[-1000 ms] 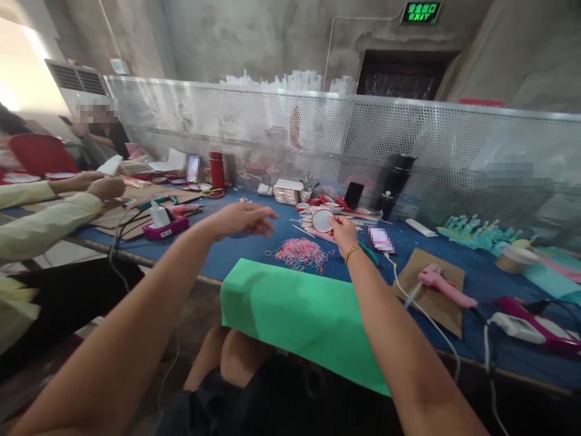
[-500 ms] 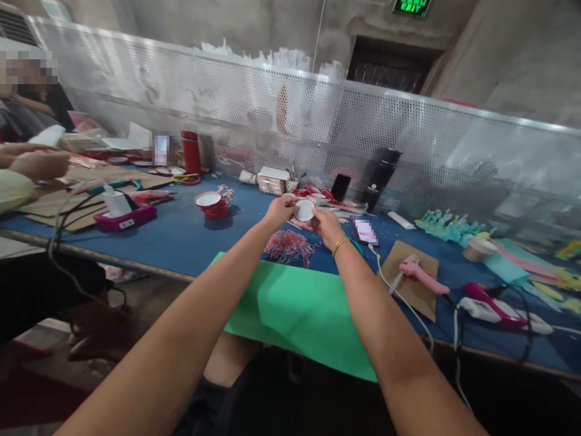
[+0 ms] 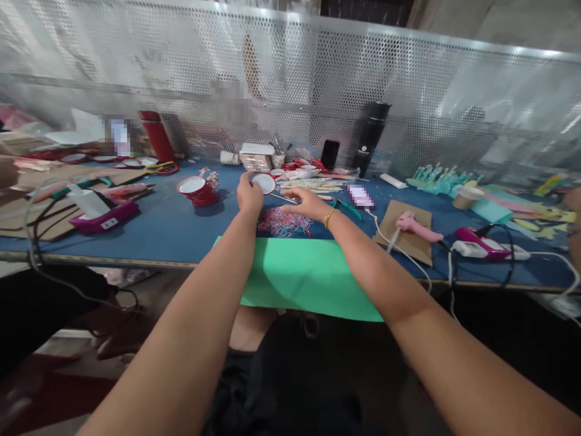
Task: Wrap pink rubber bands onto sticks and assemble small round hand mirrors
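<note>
My left hand [image 3: 250, 195] grips a round white disc with a red rim [image 3: 264, 183] at its edge, holding it a little above the table. To the right of it, my right hand [image 3: 307, 204] has its thumb and fingers apart around the end of a thin stick [image 3: 282, 198]; whether they touch it I cannot make out. Just below lies a tangled pile of pink, blue and purple strings [image 3: 285, 223]. A green sheet [image 3: 308, 272] spreads over my lap and the table's front edge.
A stack of red-rimmed discs [image 3: 198, 191] stands on the left, near a purple power strip [image 3: 106, 217]. Behind my hands are several sticks [image 3: 308, 183], a black phone [image 3: 330, 155] and a black bottle [image 3: 373, 139]. A pink glue gun [image 3: 417, 225] rests on cardboard at right.
The disc has gone from both hands to my left hand alone, moving left. My right hand has let go of it and come down near the stick. The view has tilted downward.
</note>
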A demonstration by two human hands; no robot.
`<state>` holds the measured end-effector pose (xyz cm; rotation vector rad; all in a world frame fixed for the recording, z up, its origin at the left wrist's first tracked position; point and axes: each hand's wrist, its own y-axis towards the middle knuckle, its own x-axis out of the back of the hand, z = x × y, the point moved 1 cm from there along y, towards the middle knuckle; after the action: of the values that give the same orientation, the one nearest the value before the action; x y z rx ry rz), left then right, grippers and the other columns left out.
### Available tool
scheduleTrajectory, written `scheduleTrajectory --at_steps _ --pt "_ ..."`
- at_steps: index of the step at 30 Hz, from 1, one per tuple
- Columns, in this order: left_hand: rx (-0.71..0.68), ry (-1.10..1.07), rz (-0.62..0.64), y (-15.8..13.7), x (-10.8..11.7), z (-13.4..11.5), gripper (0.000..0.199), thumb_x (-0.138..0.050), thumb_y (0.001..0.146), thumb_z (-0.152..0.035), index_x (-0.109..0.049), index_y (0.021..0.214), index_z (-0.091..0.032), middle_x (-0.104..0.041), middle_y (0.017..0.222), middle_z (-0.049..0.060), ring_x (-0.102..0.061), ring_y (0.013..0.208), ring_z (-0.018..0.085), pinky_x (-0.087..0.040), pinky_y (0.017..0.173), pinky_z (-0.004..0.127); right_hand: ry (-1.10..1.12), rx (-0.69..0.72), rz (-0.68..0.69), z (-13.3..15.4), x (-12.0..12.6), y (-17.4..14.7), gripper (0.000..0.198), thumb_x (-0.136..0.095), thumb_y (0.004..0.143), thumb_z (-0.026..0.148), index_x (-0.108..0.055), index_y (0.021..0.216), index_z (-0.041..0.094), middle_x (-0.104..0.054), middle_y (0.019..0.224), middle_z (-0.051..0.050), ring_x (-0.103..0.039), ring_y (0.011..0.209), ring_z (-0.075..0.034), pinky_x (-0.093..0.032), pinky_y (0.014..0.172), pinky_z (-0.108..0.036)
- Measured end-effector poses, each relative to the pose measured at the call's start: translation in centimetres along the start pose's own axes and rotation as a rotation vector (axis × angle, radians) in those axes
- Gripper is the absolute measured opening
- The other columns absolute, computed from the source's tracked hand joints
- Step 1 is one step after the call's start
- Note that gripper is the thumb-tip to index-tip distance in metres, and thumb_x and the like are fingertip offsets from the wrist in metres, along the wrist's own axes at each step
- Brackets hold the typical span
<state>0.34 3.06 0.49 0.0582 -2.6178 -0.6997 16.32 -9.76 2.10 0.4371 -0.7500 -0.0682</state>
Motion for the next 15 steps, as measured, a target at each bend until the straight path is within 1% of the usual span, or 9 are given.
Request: scheduleTrajectory --at_steps 1,2,4,6,7,9,11,13,15 --pt "0.069 0.025 -0.074 -0.1 0.2 -0.1 0.047 -0.042 0.090 -0.014 -0.046 0.137 -0.015 -0.067 0.110 0.009 -0.062 0.096 0.018 -0.048 0.090 0.032 -0.052 0.033 0.022 0.4 -0.4 -0.1 0.063 -0.080 0.067 0.047 -0.064 0.122 0.021 -0.062 0.129 -0.009 -0.057 0.119 -0.022 -0.041 0.104 -0.036" --pt "0.097 0.040 -0.107 -0.2 0.4 -0.3 0.045 -0.044 0.089 -0.016 -0.050 0.134 -0.019 -0.066 0.112 0.009 -0.062 0.099 0.019 -0.048 0.091 0.032 -0.109 0.047 0.062 0.7 -0.8 -0.2 0.070 -0.082 0.063 0.048 -0.062 0.126 0.024 -0.059 0.134 -0.009 -0.052 0.126 -0.024 -0.037 0.109 -0.040" --pt "0.120 0.056 -0.112 -0.4 0.7 -0.8 0.044 -0.045 0.088 -0.017 -0.054 0.131 -0.021 -0.067 0.112 0.008 -0.063 0.101 0.021 -0.049 0.091 0.034 -0.178 0.053 0.172 1.1 -1.5 -0.5 0.074 -0.084 0.061 0.048 -0.061 0.128 0.026 -0.059 0.135 -0.009 -0.051 0.128 -0.027 -0.034 0.111 -0.043" --pt "0.102 0.062 -0.115 -0.6 0.9 -1.3 0.046 -0.045 0.087 -0.017 -0.055 0.131 -0.021 -0.067 0.110 0.008 -0.063 0.101 0.021 -0.050 0.091 0.034 -0.196 0.074 0.242 1.2 -1.8 -0.5 0.061 -0.082 0.067 0.041 -0.065 0.124 0.024 -0.064 0.128 -0.008 -0.057 0.121 -0.024 -0.038 0.109 -0.040" --pt "0.090 0.065 -0.114 -0.7 0.9 -1.6 0.046 -0.045 0.086 -0.017 -0.055 0.131 -0.021 -0.067 0.109 0.007 -0.063 0.100 0.021 -0.050 0.091 0.034 -0.196 0.077 0.248 1.2 -1.8 -0.5 0.053 -0.080 0.071 0.036 -0.067 0.120 0.024 -0.067 0.123 -0.007 -0.060 0.117 -0.022 -0.041 0.106 -0.037" --pt "0.075 0.065 -0.117 -0.8 1.0 -1.9 0.047 -0.046 0.085 -0.017 -0.055 0.132 -0.021 -0.068 0.108 0.007 -0.063 0.099 0.021 -0.049 0.091 0.033 -0.189 0.070 0.196 1.0 -1.5 -0.4 0.037 -0.074 0.076 0.027 -0.071 0.112 0.023 -0.071 0.113 -0.005 -0.064 0.107 -0.019 -0.045 0.099 -0.032" --pt "0.071 0.055 -0.122 -0.7 1.0 -2.0 0.048 -0.047 0.084 -0.018 -0.056 0.132 -0.020 -0.068 0.105 0.007 -0.063 0.097 0.020 -0.049 0.091 0.033 -0.170 0.062 0.109 0.9 -0.9 -0.2 0.027 -0.071 0.078 0.025 -0.073 0.105 0.023 -0.073 0.106 -0.003 -0.066 0.100 -0.018 -0.047 0.093 -0.030" --pt "0.067 0.043 -0.131 -0.6 1.0 -2.0 0.049 -0.049 0.083 -0.017 -0.057 0.131 -0.020 -0.069 0.102 0.006 -0.063 0.095 0.020 -0.049 0.092 0.032 -0.140 0.071 0.054 0.9 -0.4 0.0 0.023 -0.069 0.080 0.025 -0.074 0.102 0.022 -0.074 0.103 -0.002 -0.066 0.096 -0.017 -0.048 0.090 -0.029" --pt "0.064 0.038 -0.142 -0.5 1.0 -1.8 0.050 -0.050 0.082 -0.017 -0.058 0.131 -0.021 -0.069 0.102 0.006 -0.063 0.095 0.021 -0.049 0.093 0.033 -0.105 0.081 0.033 0.9 0.0 0.1 0.023 -0.068 0.080 0.023 -0.074 0.102 0.022 -0.074 0.103 -0.002 -0.067 0.093 -0.016 -0.049 0.088 -0.028"
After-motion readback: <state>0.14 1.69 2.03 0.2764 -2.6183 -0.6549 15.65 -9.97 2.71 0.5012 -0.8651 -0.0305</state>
